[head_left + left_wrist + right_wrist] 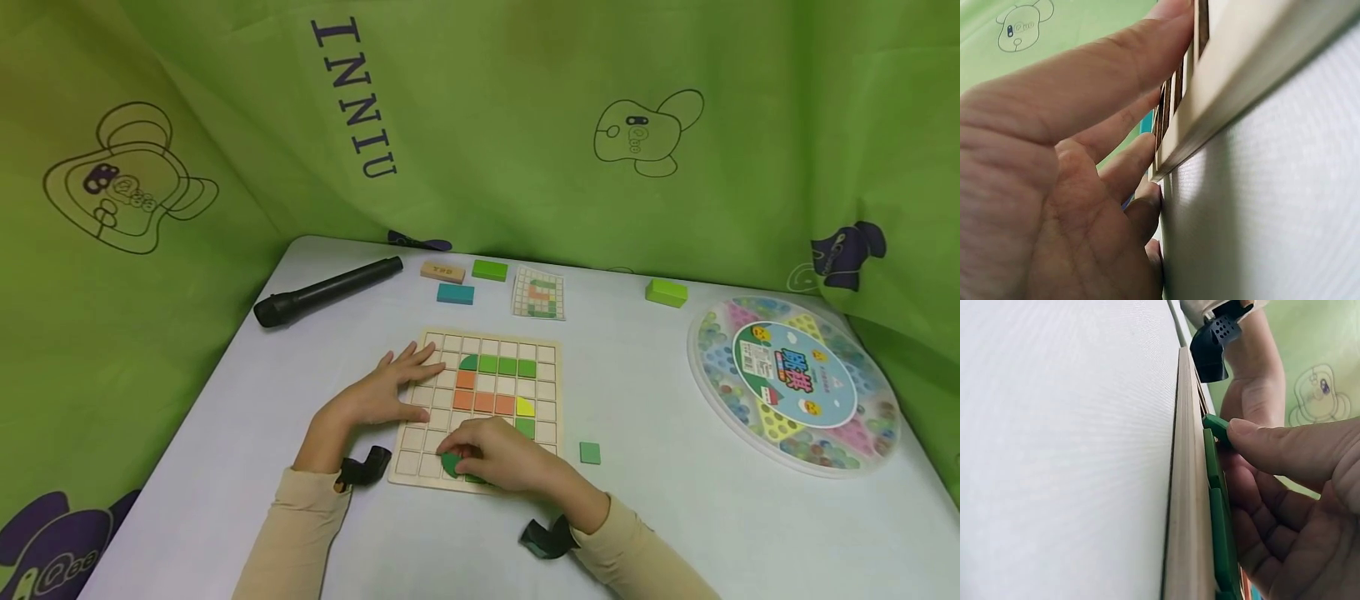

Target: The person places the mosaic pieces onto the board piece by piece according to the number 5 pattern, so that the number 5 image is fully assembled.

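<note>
A wooden grid board lies on the white table, holding green, orange and yellow tiles. My left hand rests on its left edge with fingers spread and fairly straight. In the left wrist view, the thumb reaches over the board's rim. Near the board's bottom edge, my right hand pinches a dark green rounded tile between thumb and fingers. The right wrist view shows this tile slightly tilted at the grid, beside other green tiles. My right hand hides part of the lower rows.
A loose green square tile lies right of the board. Behind it are a pattern card, several coloured blocks and a black microphone. A round box of marbles stands at the right. Green cloth surrounds the table.
</note>
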`<state>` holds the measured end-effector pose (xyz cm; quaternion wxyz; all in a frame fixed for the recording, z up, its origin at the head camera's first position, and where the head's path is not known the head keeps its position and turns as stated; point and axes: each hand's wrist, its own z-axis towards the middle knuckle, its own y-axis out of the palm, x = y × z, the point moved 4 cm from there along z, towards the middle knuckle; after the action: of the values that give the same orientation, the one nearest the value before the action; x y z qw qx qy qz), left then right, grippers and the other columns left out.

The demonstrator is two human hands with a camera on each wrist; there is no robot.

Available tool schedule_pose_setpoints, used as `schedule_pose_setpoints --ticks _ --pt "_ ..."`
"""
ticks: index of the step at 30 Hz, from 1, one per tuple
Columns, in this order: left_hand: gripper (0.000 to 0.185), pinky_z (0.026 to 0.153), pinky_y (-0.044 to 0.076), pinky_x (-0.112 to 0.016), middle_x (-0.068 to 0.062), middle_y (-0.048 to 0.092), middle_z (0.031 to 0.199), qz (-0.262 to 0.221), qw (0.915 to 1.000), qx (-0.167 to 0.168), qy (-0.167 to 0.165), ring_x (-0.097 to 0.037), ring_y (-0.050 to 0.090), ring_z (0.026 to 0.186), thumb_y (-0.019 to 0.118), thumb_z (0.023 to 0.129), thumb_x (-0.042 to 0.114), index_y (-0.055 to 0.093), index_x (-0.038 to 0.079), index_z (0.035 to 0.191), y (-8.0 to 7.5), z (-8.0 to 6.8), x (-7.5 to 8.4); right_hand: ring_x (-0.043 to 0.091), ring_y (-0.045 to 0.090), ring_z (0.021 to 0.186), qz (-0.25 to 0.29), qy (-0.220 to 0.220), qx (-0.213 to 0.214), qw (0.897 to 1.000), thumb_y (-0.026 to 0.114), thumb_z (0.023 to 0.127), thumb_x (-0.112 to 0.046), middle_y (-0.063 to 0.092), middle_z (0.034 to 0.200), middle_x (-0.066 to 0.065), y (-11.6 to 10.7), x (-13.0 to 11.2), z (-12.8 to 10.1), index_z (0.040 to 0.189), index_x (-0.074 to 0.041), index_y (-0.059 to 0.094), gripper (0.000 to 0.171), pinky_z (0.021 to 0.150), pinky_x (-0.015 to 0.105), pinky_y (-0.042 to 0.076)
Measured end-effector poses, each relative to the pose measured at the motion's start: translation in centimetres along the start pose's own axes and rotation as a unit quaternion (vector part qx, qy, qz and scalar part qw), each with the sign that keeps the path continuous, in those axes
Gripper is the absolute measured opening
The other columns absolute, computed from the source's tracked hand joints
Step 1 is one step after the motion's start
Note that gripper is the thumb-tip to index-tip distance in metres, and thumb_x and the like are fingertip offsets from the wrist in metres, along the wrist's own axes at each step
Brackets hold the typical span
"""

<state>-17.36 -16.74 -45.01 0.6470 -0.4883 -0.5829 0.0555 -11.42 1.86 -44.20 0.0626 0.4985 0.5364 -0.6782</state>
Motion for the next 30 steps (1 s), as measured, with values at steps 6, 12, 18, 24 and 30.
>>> schedule_pose_setpoints --ticks 6,12,18,24,30 --pt "0.076 0.116 -0.006 -0.057 -0.010 0.014 0.159 0.002 1.0000 0.002 0.000 -0.036 -0.001 0.147 0.075 0.079 0.033 0.041 0.014 0.145 0.0 0.1 -0.1 -0.001 0.054 0.090 -0.046 -0.007 -0.009 0.999 0.064 0.090 -0.013 0.066 0.102 -0.010 0.1 -0.3 0.0 0.113 -0.015 0.069 0.024 0.081 0.015 0.046" --pt "0.076 0.116 -0.006 -0.058 -0.010 0.014 0.159 0.000 1.0000 0.000 -0.002 -0.036 -0.001 0.147 0.075 0.079 0.032 0.041 0.014 0.144 0.1 0.1 -0.1 0.000 0.053 0.092 -0.072 -0.006 -0.009 0.997 0.064 0.089 -0.014 0.064 0.102 -0.008 0.1 -0.4 -0.3 0.113 -0.014 0.069 0.024 0.082 0.015 0.046" --pt "0.076 0.116 -0.006 -0.058 -0.010 0.014 0.159 0.002 1.0000 0.000 -0.002 -0.036 -0.001 0.147 0.075 0.079 0.032 0.041 0.013 0.144 0.1 0.1 -0.1 0.003 0.053 0.097 -0.092 -0.005 -0.010 0.996 0.064 0.089 -0.014 0.062 0.104 -0.006 0.0 -0.6 -0.5 0.115 -0.013 0.069 0.026 0.086 0.018 0.046" --pt "0.076 0.116 -0.006 -0.056 -0.008 0.014 0.159 0.001 1.0000 0.002 -0.008 -0.034 -0.001 0.147 0.076 0.079 0.033 0.041 0.015 0.145 0.1 0.0 -0.3 0.004 0.055 0.106 -0.065 0.010 -0.002 0.998 0.062 0.092 -0.016 0.063 0.113 -0.008 -0.8 -0.4 -0.9 0.118 -0.014 0.066 0.027 0.093 0.023 0.047" --pt "0.077 0.117 -0.006 -0.054 -0.007 0.014 0.159 -0.003 0.9999 0.002 -0.014 -0.033 -0.002 0.147 0.076 0.078 0.033 0.042 0.016 0.144 0.2 0.1 -0.2 0.011 0.058 0.108 -0.005 0.010 0.049 0.999 0.064 0.090 -0.017 0.064 0.118 -0.001 -3.3 0.6 -3.4 0.122 -0.009 0.063 0.033 0.092 0.029 0.049"
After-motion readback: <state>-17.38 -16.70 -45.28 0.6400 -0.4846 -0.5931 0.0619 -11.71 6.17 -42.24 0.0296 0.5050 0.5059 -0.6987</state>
